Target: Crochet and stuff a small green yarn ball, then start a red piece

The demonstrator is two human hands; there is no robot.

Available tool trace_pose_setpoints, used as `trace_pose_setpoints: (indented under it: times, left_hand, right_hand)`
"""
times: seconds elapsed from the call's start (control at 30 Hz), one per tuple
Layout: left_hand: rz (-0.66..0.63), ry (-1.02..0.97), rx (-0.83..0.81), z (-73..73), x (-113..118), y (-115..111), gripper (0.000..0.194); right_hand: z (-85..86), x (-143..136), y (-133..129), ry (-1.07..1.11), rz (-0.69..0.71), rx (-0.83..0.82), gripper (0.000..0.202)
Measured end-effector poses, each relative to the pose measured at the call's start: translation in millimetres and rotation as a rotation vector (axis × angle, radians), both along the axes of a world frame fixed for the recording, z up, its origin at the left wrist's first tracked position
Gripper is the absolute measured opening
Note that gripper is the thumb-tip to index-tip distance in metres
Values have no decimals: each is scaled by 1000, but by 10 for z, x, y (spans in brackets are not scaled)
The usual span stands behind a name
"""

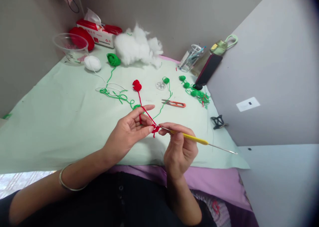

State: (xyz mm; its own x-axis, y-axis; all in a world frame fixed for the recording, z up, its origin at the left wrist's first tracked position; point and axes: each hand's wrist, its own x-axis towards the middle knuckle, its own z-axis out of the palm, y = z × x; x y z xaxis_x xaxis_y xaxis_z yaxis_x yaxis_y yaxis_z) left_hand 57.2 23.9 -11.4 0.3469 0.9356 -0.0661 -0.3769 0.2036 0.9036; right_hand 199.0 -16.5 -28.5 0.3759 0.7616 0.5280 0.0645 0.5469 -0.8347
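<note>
Between thumb and fingers, my left hand (127,130) pinches a small piece of red crochet (155,129). Red yarn (147,112) runs over its raised index finger and back to a small red yarn ball (137,85) on the table. My right hand (180,147) is closed round the yellow grip of a crochet hook (191,138). The hook's near tip meets the red piece, while its other metal end points out to the right. Just past my left fingers lies a bit of green yarn work (136,107), partly hidden.
Orange thread snips (174,103) lie beyond my right hand. Small green crocheted pieces (186,85) and a phone (208,69) are at right. White stuffing (137,47), a green yarn ball (113,59), a white yarn ball (92,63) and a tissue box (96,32) stand toward the back.
</note>
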Motion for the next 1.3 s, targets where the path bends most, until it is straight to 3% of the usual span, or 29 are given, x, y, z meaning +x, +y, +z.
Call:
trace_pose_setpoints:
  times: [0.57,0.93,1.13,1.3]
  left_hand:
    - [64,106,83,35,3,-16,41]
    - [125,151,135,4,10,-49,37]
    - [35,25,-39,-50,42,-39,42]
    - [-1,-44,-129,-6,58,-74,53]
  right_hand:
    - [26,-11,6,-54,-13,98,23]
    - [45,29,-26,-287,-44,100,25]
    - [-48,21,-15,-430,-92,200,26]
    - [-206,-8,-35,-635,-260,186,33]
